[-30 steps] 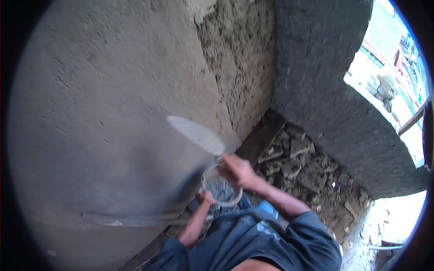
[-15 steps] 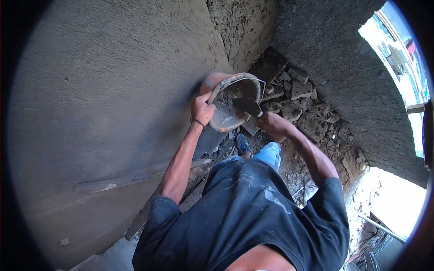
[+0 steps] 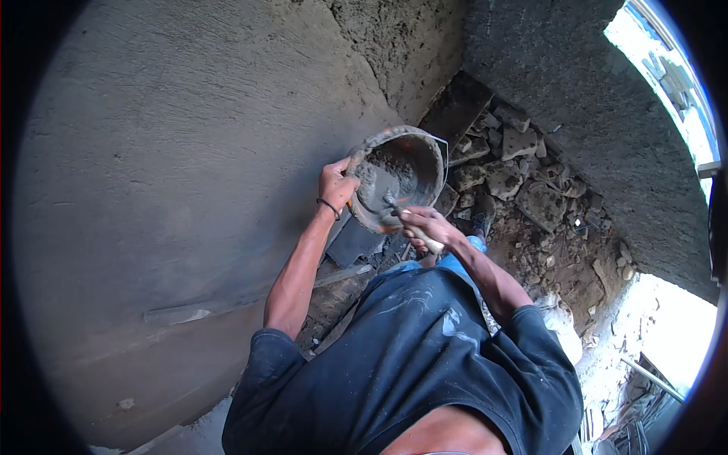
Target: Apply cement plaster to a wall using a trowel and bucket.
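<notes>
A round orange bucket (image 3: 438,163), crusted with grey mortar, is held tilted in front of me with its mouth toward me. My left hand (image 3: 337,186) grips its rim on the left side. Wet mortar (image 3: 402,168) lies inside against the wall and bottom. My right hand (image 3: 426,227) is closed round the pale handle of a trowel (image 3: 389,199). The trowel's neck passes over the near rim, and its grey blade lies in the bucket, partly blending with the mortar. The bucket's thin wire handle hangs at the right of the rim.
A plastered grey wall (image 3: 189,152) rises close at my left, with a rougher patch (image 3: 402,53) toward the corner. Broken stones and rubble (image 3: 519,174) cover the ground ahead right. A long wooden strip (image 3: 220,307) lies along the wall's foot. A rough wall with an opening stands right.
My right hand has swung left and nearer, bringing the trowel blade down inside the bucket. The bucket's mouth now faces me slightly more. My foot has shifted right.
</notes>
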A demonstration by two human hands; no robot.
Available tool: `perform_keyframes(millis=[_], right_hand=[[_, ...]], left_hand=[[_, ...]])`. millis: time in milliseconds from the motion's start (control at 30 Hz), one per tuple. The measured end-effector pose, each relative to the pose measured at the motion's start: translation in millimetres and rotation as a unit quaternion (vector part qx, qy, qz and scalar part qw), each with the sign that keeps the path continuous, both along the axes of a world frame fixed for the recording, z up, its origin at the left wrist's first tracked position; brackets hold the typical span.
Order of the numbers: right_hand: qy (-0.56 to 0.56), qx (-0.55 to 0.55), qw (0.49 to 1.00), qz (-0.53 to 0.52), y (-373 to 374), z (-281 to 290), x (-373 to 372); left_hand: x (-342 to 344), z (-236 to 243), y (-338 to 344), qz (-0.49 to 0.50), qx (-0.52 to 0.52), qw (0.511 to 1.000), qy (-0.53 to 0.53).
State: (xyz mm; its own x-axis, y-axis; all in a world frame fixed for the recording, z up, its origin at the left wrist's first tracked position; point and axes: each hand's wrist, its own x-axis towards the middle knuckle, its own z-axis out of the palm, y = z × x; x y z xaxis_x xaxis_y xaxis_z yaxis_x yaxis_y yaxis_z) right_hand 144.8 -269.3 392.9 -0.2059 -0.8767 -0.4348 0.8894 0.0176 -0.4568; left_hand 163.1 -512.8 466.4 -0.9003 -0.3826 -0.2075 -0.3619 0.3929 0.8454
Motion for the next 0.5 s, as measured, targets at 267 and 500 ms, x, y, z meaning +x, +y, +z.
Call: perform_keyframes(millis=[267,500], right_hand=[[-0.034,-0.122,0.982,-0.141,80.3,64.9,-11.7],[0.295,-0.103,0.751,-0.581,131.7,178.7,-46.2]], left_hand=[[49.1,-62.3,-29.0,0.234,0.213,0.948,0.036],[92.3,-129.9,-31.0,0.24,0.07,0.968,-0.007]])
